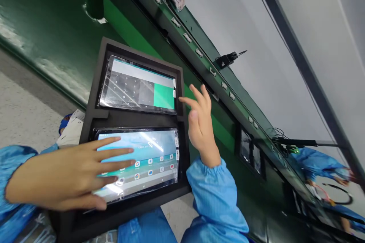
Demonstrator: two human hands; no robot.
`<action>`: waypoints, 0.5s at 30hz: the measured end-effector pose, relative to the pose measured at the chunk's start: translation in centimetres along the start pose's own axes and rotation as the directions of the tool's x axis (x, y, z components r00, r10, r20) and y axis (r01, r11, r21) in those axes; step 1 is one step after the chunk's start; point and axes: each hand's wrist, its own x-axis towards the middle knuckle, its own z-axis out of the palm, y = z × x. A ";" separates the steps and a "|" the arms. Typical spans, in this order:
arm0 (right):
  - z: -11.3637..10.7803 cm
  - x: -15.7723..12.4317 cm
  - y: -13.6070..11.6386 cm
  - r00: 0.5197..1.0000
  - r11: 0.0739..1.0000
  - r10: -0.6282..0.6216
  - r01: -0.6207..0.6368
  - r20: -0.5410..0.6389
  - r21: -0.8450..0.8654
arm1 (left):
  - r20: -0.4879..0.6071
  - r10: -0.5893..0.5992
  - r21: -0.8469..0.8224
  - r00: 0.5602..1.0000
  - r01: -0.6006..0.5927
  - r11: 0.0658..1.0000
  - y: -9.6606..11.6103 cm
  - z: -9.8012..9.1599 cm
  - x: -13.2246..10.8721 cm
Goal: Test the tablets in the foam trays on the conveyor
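Two tablets lie screen up in separate recesses of a black foam tray (94,114). On the far tablet (134,85) a calculator with a green key area is lit. The near tablet (154,152) shows a home screen with rows of app icons, and its glass looks film-covered. My left hand (76,171) is spread over the left part of the near tablet; whether it touches the glass I cannot tell. Beside the far tablet's right end, my right hand (201,119) hovers with fingers apart and nothing in them.
A green workbench (42,38) carries the tray. Along its back runs a green rail (188,38) with several sockets, and a black-handled pointed tool (228,60) stands near it. Another black tray (251,152) lies to the right. A person in blue (322,163) works farther off.
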 end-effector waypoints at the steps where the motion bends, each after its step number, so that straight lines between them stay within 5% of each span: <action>1: -0.3 -1.5 -0.3 1.000 1.000 0.025 -0.025 -0.003 0.005 | 0.012 0.010 0.012 1.000 -0.010 1.000 -0.7 -0.1 0.9; 9: 0.6 -10.9 -2.3 0.934 0.930 0.357 -0.353 -0.022 0.102 | 0.002 -0.064 0.120 0.998 0.063 0.991 -5.0 -0.2 4.7; 15: 2.2 -15.9 -3.8 0.866 0.851 0.501 -0.493 0.004 0.183 | -0.262 -0.208 -0.039 0.942 0.206 0.978 -2.5 -0.8 0.9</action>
